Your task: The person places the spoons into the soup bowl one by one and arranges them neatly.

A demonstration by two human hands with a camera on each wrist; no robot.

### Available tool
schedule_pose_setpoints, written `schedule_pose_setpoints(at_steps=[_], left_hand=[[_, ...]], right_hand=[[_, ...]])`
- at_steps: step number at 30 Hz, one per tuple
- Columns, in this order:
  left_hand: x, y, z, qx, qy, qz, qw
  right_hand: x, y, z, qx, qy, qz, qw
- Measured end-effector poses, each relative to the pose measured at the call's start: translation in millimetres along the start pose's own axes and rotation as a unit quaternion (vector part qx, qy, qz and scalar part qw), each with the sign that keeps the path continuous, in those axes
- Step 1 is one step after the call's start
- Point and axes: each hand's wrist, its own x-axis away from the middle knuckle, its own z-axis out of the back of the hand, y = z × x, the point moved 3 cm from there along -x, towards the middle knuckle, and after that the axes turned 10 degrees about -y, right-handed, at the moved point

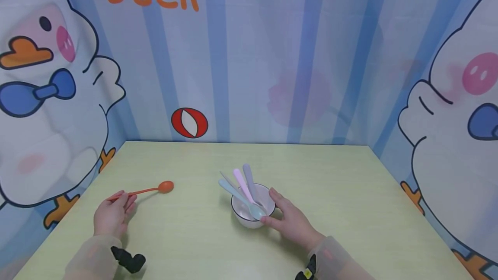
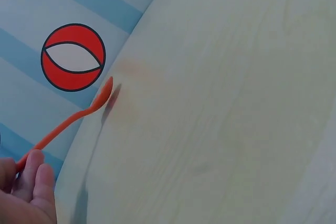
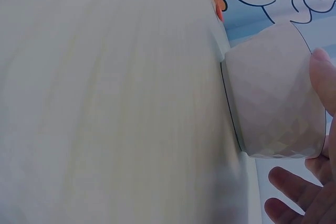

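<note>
In the head view my left hand [image 1: 110, 216] pinches an orange spoon [image 1: 166, 186] by the end of its handle, its scoop pointing right above the table. The left wrist view shows the same orange spoon [image 2: 67, 123] with its shadow beside it. My right hand [image 1: 295, 223] grips a white bowl [image 1: 246, 221] with a dark rim, thumb at the near side and fingers at the far side. Inside lean a light blue spoon [image 1: 256, 211], a pink handle [image 1: 242, 180], a purple handle [image 1: 248, 175] and a thin pale handle [image 1: 225, 176]. The right wrist view shows the bowl's faceted side [image 3: 275, 95].
The pale wood-look table [image 1: 186, 237] ends at a blue striped curtain [image 1: 253, 55] behind it. Duck-printed cloth [image 1: 50, 150] hangs at the left and more duck cloth [image 1: 447, 141] at the right. A red and white ball is printed low on the curtain.
</note>
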Motion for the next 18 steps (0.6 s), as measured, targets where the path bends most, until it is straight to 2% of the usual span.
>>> schedule_pose_setpoints(at_steps=[8,18], left_hand=[[4.0,5.0,-5.5,0.003,-0.010,-0.014,0.9998],[15.3,14.8,-28.7,0.010,-0.038,-0.044,0.9982]], right_hand=[[0,0,0,-0.002,0.001,-0.005,1.000],[0,-1,1,0.002,-0.001,-0.006,1.000]])
